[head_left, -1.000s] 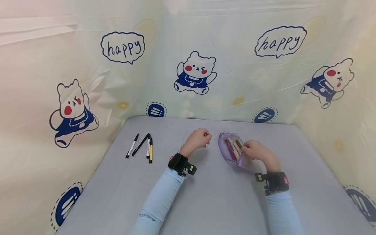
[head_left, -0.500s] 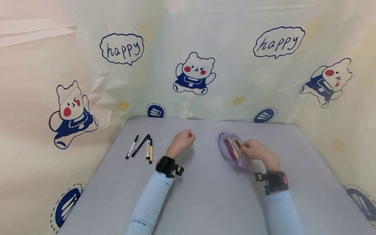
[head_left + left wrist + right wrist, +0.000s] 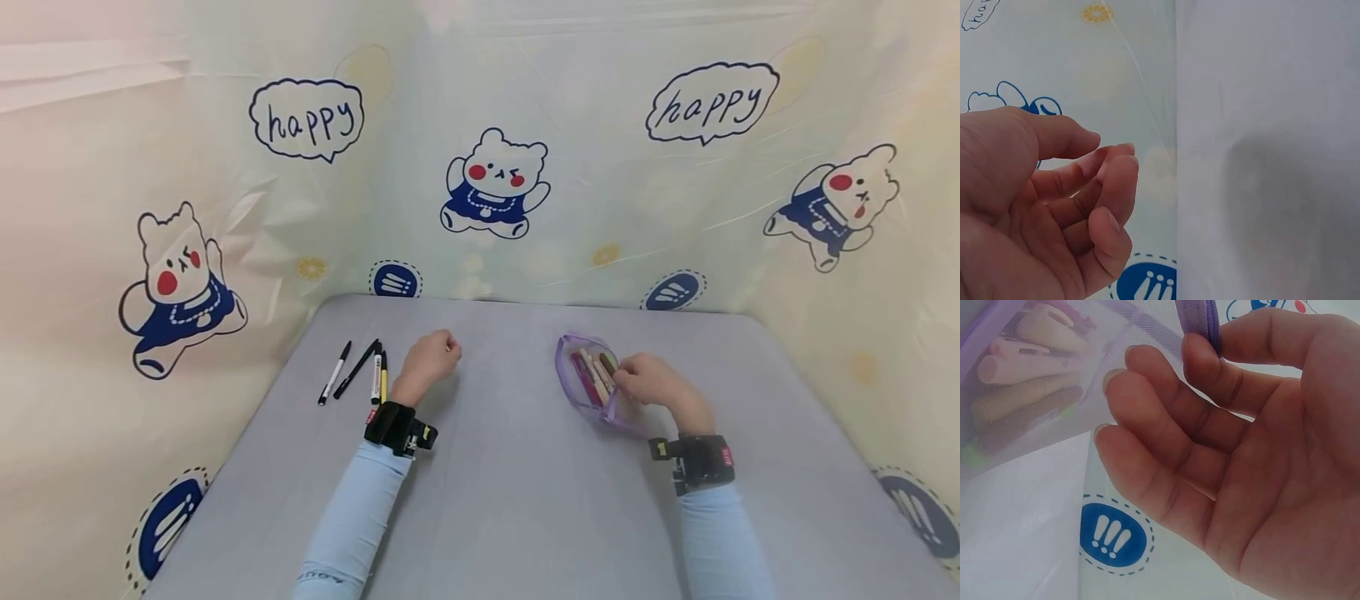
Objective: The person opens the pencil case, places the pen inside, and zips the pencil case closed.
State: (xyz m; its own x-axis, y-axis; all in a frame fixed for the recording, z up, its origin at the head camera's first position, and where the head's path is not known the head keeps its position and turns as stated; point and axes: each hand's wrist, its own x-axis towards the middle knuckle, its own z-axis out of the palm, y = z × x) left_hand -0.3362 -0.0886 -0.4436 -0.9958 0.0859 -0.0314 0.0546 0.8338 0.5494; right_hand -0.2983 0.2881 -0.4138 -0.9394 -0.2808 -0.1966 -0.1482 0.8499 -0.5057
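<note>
My right hand point(image 3: 651, 382) pinches the purple zip edge of a mesh pencil pouch point(image 3: 1194, 319) between thumb and index finger. The other fingers curve loosely beside the mesh. Through the pouch's opening in the head view show several pens point(image 3: 592, 375), in magenta, cream, pink and olive green. My left hand point(image 3: 1066, 194) is in the air over the table with its fingers loosely bent and nothing between them. In the head view it is just right of a yellow-bodied pen point(image 3: 384, 375), whose lower end my wrist band hides.
Beside the yellow pen at the left lie a white-and-black marker point(image 3: 377, 379), a black pen point(image 3: 356, 369) and a white pen with black ends point(image 3: 334, 372). A printed curtain point(image 3: 495, 83) rises behind the grey table point(image 3: 525, 517).
My left hand has moved left, away from the pouch and towards the loose pens. The right hand keeps its pinch on the pouch edge in the same place.
</note>
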